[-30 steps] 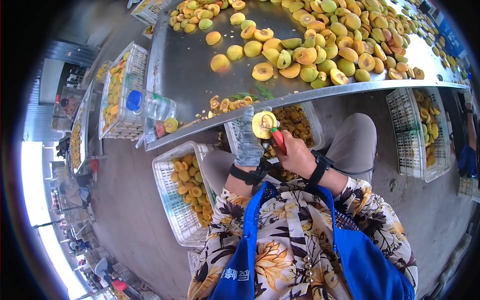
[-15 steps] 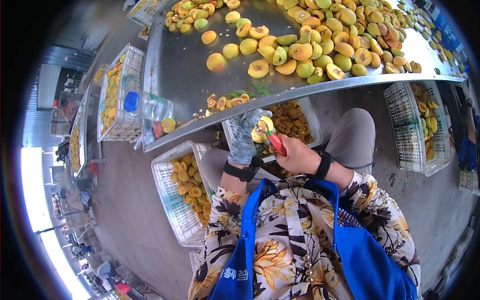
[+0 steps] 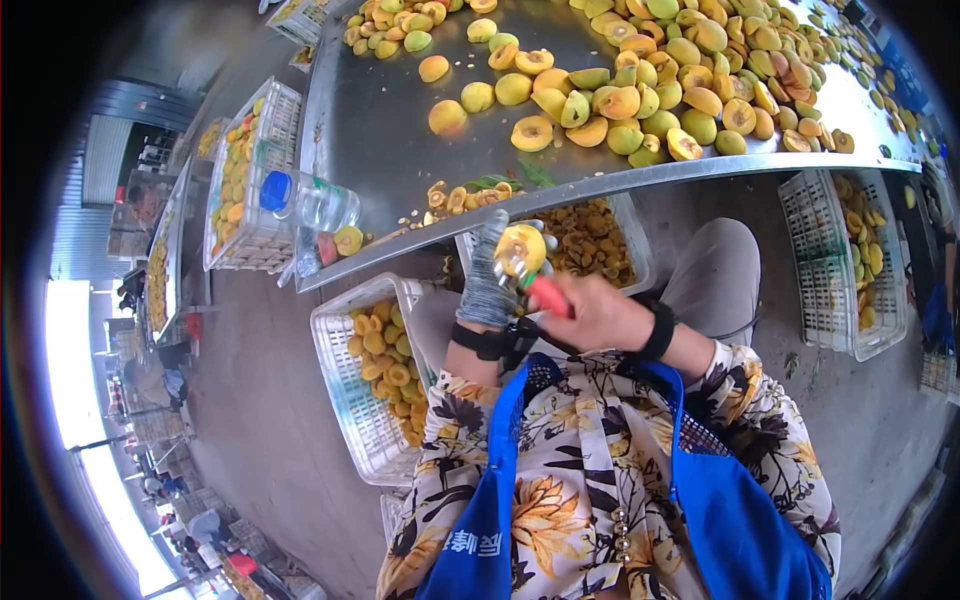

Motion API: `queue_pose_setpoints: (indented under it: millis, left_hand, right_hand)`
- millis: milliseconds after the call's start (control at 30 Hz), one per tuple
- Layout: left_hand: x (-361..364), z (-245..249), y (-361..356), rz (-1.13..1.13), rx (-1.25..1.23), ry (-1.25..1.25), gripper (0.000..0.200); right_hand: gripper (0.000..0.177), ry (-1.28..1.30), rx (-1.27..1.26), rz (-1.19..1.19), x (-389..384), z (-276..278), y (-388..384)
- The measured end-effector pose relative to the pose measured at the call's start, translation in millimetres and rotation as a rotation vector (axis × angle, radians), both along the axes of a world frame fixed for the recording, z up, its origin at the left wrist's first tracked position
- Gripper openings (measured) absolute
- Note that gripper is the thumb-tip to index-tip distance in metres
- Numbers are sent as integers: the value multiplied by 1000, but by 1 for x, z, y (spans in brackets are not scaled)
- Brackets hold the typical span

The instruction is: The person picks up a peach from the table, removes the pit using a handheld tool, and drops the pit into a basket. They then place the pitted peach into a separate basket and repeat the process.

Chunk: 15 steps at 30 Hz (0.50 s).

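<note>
My left hand (image 3: 483,278), in a grey knit glove, holds a yellow peach half (image 3: 521,247) with its cut face turned up. A pitting knife (image 3: 546,294) with a red handle and a green collar is gripped in my bare right hand (image 3: 597,313). Its metal end lies against the lower edge of the peach half. Both hands are just in front of the steel table's edge, over a white crate (image 3: 641,250) of peach pieces. Small peach scraps (image 3: 458,199) and a green leaf sit on the table close beyond my left hand.
Many cut peaches (image 3: 640,90) are heaped on the steel table (image 3: 385,130). A clear bottle with a blue cap (image 3: 325,207) lies at its left corner. White crates of peach halves stand by my left leg (image 3: 345,400), at the right (image 3: 818,270) and at the left (image 3: 282,130).
The peach half has turned so its cut face shows more fully. The pitting knife and my right hand have shifted slightly down, with the knife now at the fruit's lower edge.
</note>
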<state>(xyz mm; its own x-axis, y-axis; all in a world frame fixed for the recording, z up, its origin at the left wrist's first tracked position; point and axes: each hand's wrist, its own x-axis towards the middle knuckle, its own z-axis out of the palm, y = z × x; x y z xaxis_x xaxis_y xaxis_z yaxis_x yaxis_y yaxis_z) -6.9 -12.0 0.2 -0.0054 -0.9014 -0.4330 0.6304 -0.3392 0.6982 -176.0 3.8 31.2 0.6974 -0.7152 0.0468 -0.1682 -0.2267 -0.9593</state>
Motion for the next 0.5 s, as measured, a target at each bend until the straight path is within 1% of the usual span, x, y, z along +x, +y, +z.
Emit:
queue_pose_setpoints:
  millis: [33, 67, 133, 200, 267, 333, 433, 500]
  left_hand:
    - [3, 4, 2, 9, 21, 30, 45]
    - [8, 10, 3, 16, 38, 60, 43]
    - [12, 4, 4, 25, -5, 28, 44]
    - [6, -3, 6, 27, -41, 1, 44]
    - [-17, 7, 6, 197, -144, -7, 38]
    - [-22, 8, 7, 183, -168, -4, 36]
    - [-26, 2, 6, 114, -162, 27, 36]
    - [-31, 4, 5, 201, -233, -56, 32]
  right_hand:
    - [24, 61, 21, -89, -5, 1, -5]
    - [26, 187, -4, -153, -9, 2, -8]
    - [24, 143, -29, -222, -12, -2, -6]
    - [24, 114, -60, -238, -9, -11, 1]
    - [24, 88, -94, -256, -7, -21, 6]
    - [32, 119, -143, -263, -7, -28, 9]
    - [34, 160, -131, -280, -7, -28, 11]
    - [35, 181, -129, -285, -8, -29, 13]
